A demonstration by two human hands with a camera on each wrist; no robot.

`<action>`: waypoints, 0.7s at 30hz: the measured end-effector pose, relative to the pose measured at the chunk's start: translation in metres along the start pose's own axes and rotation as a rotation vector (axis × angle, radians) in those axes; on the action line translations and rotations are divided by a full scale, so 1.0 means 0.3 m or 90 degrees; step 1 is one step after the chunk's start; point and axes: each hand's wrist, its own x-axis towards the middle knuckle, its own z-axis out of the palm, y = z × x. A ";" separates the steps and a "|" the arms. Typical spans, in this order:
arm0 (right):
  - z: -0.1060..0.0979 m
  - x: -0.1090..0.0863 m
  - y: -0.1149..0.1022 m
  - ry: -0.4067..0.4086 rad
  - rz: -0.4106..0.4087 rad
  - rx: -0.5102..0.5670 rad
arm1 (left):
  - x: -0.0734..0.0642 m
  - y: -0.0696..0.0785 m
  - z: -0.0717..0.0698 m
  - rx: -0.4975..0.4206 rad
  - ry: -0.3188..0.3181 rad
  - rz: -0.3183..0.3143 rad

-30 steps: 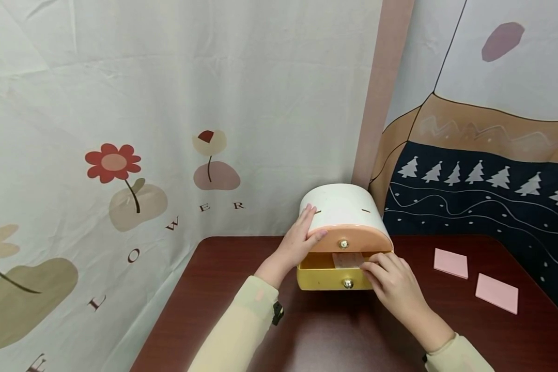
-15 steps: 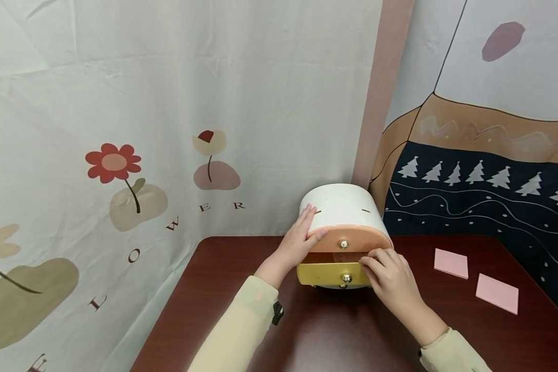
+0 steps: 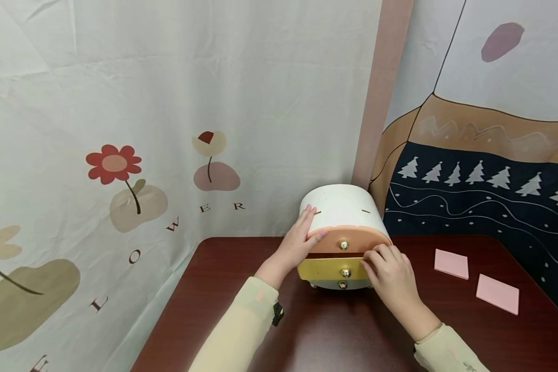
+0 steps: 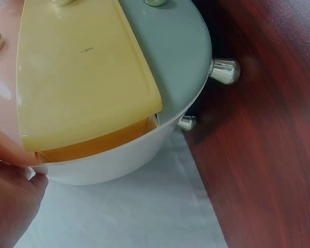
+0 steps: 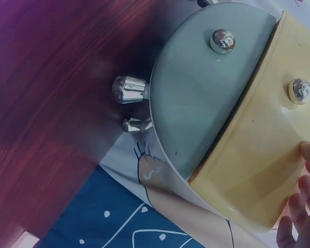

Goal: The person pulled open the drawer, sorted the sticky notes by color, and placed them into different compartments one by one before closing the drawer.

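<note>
A white rounded mini chest of drawers (image 3: 341, 204) stands on the table. Its top drawer (image 3: 325, 243) is orange. The yellow middle drawer (image 3: 325, 268) sticks out slightly, leaving a narrow gap along its upper edge. Below is a grey-green bottom drawer (image 5: 206, 93). My left hand (image 3: 294, 245) rests against the chest's left side, fingers extended, thumb near the orange front. At the yellow drawer's right end is my right hand (image 3: 392, 274). Its thumb touches the yellow front in the right wrist view, and the other fingers are loosely bent beside the corner. The drawer's inside is hidden in the head view.
Two pink square pads (image 3: 451, 264) lie apart on the right of the dark red table (image 3: 335, 330). Behind the chest hangs a flower-printed white cloth (image 3: 269, 129). A dark blue panel with white trees (image 3: 474, 201) borders the right side.
The yellow drawer has slid inward from well out to nearly flush, moving with my right hand. The pink sheet seen inside it is now hidden. My left hand has stayed in place.
</note>
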 end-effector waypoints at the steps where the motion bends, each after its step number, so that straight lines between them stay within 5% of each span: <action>1: 0.000 0.001 0.000 0.003 0.005 -0.009 | 0.000 -0.001 0.001 0.001 -0.001 -0.001; 14: -0.018 -0.024 -0.010 -0.004 0.012 -0.050 | 0.000 -0.005 0.006 -0.002 0.003 0.001; 21: -0.054 -0.059 -0.026 -0.102 -0.029 -0.066 | -0.001 -0.001 0.003 0.001 0.004 0.003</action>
